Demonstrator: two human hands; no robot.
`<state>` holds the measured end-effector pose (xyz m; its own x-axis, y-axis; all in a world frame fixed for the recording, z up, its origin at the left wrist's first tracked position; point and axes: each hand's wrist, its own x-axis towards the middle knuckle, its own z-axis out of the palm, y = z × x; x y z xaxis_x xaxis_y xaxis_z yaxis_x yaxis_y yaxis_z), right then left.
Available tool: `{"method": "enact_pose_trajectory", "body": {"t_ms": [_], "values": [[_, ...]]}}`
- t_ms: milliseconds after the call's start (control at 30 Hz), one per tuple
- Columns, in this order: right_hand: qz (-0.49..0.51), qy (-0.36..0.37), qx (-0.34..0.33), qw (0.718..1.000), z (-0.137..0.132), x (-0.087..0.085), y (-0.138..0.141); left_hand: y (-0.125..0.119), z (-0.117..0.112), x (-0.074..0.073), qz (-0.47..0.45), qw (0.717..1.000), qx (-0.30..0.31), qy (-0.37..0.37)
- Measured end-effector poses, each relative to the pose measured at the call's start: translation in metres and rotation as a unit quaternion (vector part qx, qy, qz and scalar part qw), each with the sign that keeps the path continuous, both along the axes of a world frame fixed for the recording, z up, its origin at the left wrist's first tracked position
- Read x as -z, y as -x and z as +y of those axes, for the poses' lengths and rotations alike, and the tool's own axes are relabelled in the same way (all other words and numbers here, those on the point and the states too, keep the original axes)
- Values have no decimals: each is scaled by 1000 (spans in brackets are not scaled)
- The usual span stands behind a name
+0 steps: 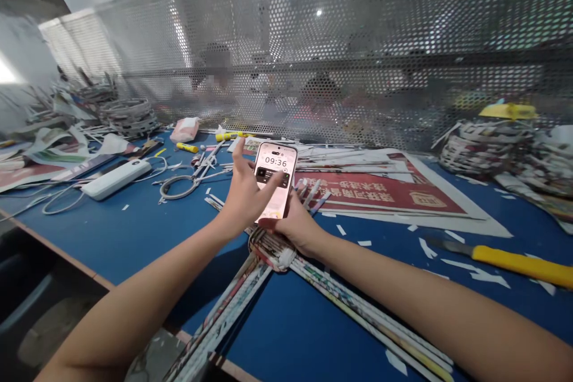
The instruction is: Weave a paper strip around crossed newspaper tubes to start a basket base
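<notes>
My right hand (299, 225) grips the lower end of a smartphone (276, 178) and holds it upright above the blue table (134, 233); its lit screen reads 09:36. My left hand (244, 194) is open beside the phone, thumb laid across the screen and fingers raised apart. Right under both hands lies a woven piece of rolled newspaper strips (268, 253), its long strips spreading toward me and to the right.
A yellow-handled knife (505, 259) lies at the right. A red printed sheet (380, 194) is behind the phone. A white power bank (115, 179) with cables sits at left. Woven paper baskets (486, 146) and a perforated metal screen (340, 48) stand at the back; paper scraps are scattered about.
</notes>
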<state>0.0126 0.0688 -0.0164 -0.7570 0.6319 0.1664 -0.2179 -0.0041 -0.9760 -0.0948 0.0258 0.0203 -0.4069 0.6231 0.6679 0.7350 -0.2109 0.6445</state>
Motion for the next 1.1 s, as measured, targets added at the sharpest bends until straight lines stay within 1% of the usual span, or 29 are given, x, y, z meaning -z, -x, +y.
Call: {"method": "enact_pose_trajectory", "body": {"t_ms": [67, 167, 300, 400, 567, 700, 900, 1100], "values": [[-1, 4, 18, 1000, 1, 1, 1, 3, -1, -3, -39, 999, 11, 10], [-19, -12, 34, 999, 3, 3, 2, 8, -2, -5, -78, 997, 25, 14], [-22, -34, 28, 999, 5, 5, 2, 14, -1, -4, -106, 993, 38, 22], [-10, -37, 24, 999, 4, 4, 1, 15, -1, -3, -110, 993, 34, 22], [-1, -14, 2, 1000, 2, 3, 0, 16, 0, -3, -114, 993, 38, 22], [0, -26, 4, 1000, 3, 4, 0, 16, 0, -2, -109, 993, 35, 19], [-16, -44, 12, 999, 2, 0, -1, 17, 1, -2, -95, 995, 26, 20], [1, -14, -5, 1000, 1, 0, -3, 14, 0, -4, -86, 996, 21, 28]]}}
